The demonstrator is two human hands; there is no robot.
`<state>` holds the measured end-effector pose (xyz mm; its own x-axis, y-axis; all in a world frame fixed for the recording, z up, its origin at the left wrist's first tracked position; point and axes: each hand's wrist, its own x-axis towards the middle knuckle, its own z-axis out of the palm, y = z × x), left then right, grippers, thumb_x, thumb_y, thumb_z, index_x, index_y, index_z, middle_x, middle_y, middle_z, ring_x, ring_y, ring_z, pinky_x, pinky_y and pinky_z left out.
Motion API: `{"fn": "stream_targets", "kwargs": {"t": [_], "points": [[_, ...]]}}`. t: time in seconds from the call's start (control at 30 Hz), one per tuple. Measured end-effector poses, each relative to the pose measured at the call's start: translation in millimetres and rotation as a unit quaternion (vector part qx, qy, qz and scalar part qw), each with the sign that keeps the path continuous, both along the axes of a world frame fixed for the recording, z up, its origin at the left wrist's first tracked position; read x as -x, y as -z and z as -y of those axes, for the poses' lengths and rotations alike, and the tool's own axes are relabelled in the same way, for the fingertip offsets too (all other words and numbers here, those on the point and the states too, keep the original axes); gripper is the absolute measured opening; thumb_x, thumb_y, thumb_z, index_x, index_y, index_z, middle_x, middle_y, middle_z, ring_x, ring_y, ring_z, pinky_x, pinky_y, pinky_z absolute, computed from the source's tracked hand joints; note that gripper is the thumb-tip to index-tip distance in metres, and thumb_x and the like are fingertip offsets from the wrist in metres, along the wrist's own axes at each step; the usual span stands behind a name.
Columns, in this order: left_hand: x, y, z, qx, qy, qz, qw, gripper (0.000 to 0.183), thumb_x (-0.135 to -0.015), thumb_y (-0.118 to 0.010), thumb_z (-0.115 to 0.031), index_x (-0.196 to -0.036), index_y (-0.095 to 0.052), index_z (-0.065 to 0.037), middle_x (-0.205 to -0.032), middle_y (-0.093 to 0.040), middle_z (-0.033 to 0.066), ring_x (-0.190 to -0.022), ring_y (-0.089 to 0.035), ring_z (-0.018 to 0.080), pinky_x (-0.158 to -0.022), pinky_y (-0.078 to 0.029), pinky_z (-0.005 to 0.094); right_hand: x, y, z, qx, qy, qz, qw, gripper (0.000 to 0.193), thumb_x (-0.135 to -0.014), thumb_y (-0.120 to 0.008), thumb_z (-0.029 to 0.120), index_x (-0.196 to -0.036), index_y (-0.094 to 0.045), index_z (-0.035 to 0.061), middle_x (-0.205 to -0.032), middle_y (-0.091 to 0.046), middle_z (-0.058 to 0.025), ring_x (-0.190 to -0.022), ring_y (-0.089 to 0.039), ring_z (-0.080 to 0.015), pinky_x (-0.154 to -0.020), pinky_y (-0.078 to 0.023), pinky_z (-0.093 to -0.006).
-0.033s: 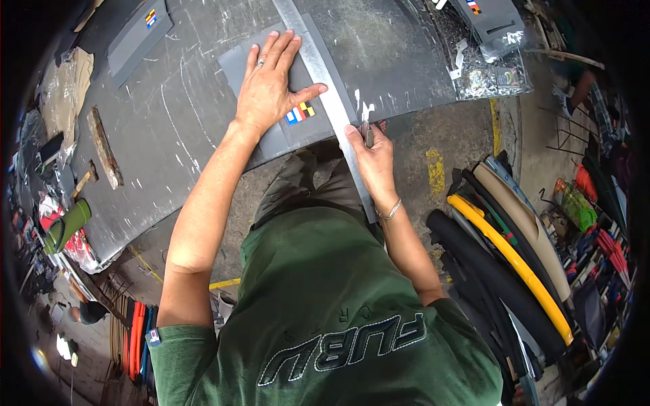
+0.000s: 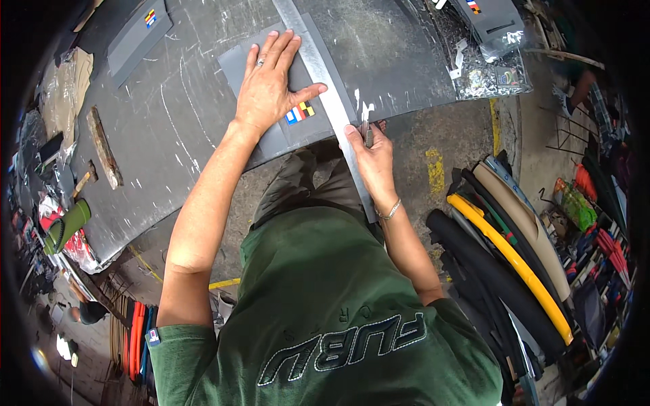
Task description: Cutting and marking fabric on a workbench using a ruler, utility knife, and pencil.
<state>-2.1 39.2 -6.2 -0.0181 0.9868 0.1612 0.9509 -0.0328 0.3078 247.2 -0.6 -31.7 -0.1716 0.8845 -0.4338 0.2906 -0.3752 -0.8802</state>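
Note:
My left hand [image 2: 266, 88] lies flat with its fingers stretched out on a dark grey sheet [image 2: 233, 62], its thumb pressing on a long metal straightedge [image 2: 328, 95]. The straightedge crosses the sheet and runs past the table's near edge toward my body. Just below the thumb, a small patch of coloured flags [image 2: 300, 113] shows on the sheet. My right hand [image 2: 371, 152] is closed around a slim grey utility knife [image 2: 369, 138], mostly hidden by the fingers, at the table's near edge. Its thumb touches the straightedge.
The scratched dark table [image 2: 169, 135] carries another grey piece [image 2: 140, 40] at far left, a wooden stick [image 2: 103, 147] and a hammer [image 2: 86, 177]. Packaged grey pieces [image 2: 491, 30] lie far right. Rolls of material, one yellow [image 2: 514, 267], lean at right. A green roll [image 2: 68, 227] is at left.

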Motion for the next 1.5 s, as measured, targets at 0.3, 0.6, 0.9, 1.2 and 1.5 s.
{"fn": "stream_targets", "kwargs": {"t": [0.3,0.6,0.9,1.2,1.5], "points": [[0.1,-0.2,0.6,-0.006,0.0,0.002,1.0,0.103,-0.077,-0.072,-0.072,-0.152,-0.047,-0.006,-0.161,-0.042,0.0104,-0.155,-0.029,0.0294,-0.125,-0.022,0.0565,0.5,-0.6,0.2,-0.001,0.004,-0.004,1.0,0.025,-0.099,-0.073,0.025,-0.096,-0.07,0.0009,-0.078,-0.068,0.0002,-0.069,-0.059,-0.0066,-0.064,-0.049,-0.0266],[0.1,0.9,1.1,-0.015,0.002,0.005,1.0,0.103,-0.077,-0.072,-0.072,-0.152,-0.047,-0.006,-0.161,-0.043,0.01,-0.155,-0.03,0.0293,-0.125,-0.022,0.0566,0.6,-3.1,0.0,0.014,0.001,0.011,1.0,0.025,-0.099,-0.072,0.025,-0.094,-0.07,0.0004,-0.078,-0.069,-0.0006,-0.07,-0.06,-0.0069,-0.065,-0.049,-0.0264],[0.0,1.8,0.9,-0.013,0.002,0.006,1.0,0.103,-0.077,-0.073,-0.072,-0.153,-0.046,-0.008,-0.161,-0.042,0.0099,-0.155,-0.029,0.0292,-0.125,-0.022,0.0564,-0.7,-0.6,0.3,0.013,-0.002,0.015,1.0,0.027,-0.099,-0.072,0.026,-0.095,-0.069,-0.0002,-0.078,-0.07,-0.0016,-0.07,-0.062,-0.0072,-0.065,-0.05,-0.026],[0.2,2.8,0.7,-0.015,0.003,0.01,1.0,0.103,-0.078,-0.073,-0.072,-0.153,-0.045,-0.008,-0.162,-0.041,0.0099,-0.155,-0.029,0.0291,-0.125,-0.022,0.0564,-0.3,-3.4,-0.5,0.006,-0.009,0.035,0.999,0.029,-0.099,-0.073,0.027,-0.098,-0.07,-0.0017,-0.078,-0.071,-0.0034,-0.07,-0.065,-0.0091,-0.065,-0.052,-0.0272],[1.5,6.4,0.8,-0.019,0.002,-0.007,1.0,0.108,-0.076,-0.064,-0.082,-0.154,-0.045,-0.009,-0.162,-0.042,0.0081,-0.155,-0.029,0.0277,-0.126,-0.02,0.0552,4.3,-7.2,1.1,0.005,0.03,-0.004,1.0,0.032,-0.096,-0.073,0.027,-0.089,-0.067,-0.0037,-0.067,-0.06,-0.0027,-0.065,-0.051,-0.0083,-0.06,-0.045,-0.0304]]}}
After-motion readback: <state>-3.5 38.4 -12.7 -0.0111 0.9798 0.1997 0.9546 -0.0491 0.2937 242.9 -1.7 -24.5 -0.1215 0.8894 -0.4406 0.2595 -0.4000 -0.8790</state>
